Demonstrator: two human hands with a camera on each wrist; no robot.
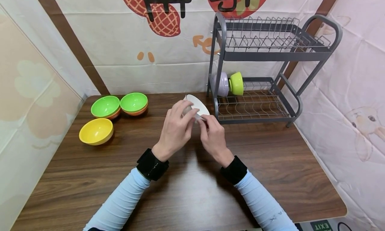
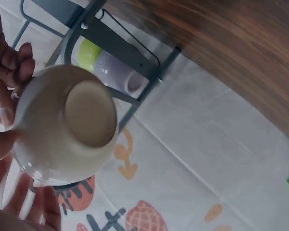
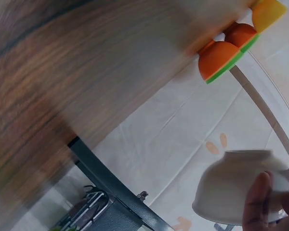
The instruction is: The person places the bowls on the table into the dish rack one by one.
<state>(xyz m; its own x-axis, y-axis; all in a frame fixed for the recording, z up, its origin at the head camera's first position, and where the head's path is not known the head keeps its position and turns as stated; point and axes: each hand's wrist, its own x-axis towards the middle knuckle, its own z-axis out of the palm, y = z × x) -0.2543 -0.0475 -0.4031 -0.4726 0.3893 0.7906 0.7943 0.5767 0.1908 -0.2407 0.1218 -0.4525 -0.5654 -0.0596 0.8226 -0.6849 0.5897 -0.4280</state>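
Note:
A white bowl (image 1: pixel 199 104) with a dark rim line is held tilted above the table, in front of the rack's left end. My left hand (image 1: pixel 175 128) curls its fingers about the bowl's near left side. From the right, my right hand (image 1: pixel 214 137) pinches the bowl's edge between thumb and fingers. In the left wrist view the white bowl (image 2: pixel 48 125) shows its round foot and outer wall, with fingers at its edge. Seen from the right wrist, the white bowl (image 3: pixel 226 183) has fingertips pressed against its outside.
A grey two-tier dish rack (image 1: pixel 278 56) stands at the back right. On its lower tier sit a lilac bowl (image 1: pixel 223 84) and a lime-green bowl (image 1: pixel 236 83) on edge. Green bowls (image 1: pixel 105 106) over orange ones, plus a yellow bowl (image 1: pixel 96 131), stand at the table's (image 1: pixel 75 177) back left.

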